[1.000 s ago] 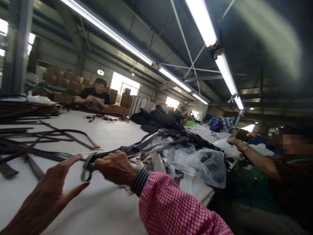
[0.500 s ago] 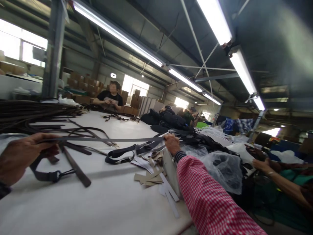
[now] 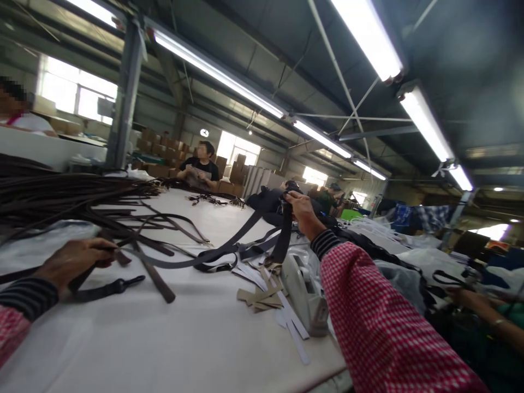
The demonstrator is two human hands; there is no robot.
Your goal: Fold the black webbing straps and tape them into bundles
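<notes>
While the dark strap sags in a shallow curve over the counter, I read the step as holding it out at length. The left hand pinches it with fingers narrowed; the right hand, farther out and higher, has its fingers closed on it too, and a dark length hangs beneath, though I cannot tell whether it belongs to the same strap. To do this well, I would take up the slack evenly, turn the band flat so no twist hides, and hold the hanging length clear of the paper scraps and the grey dispenser below. Beyond, brown straps heap at far left, and a co-worker is across the counter.
</notes>
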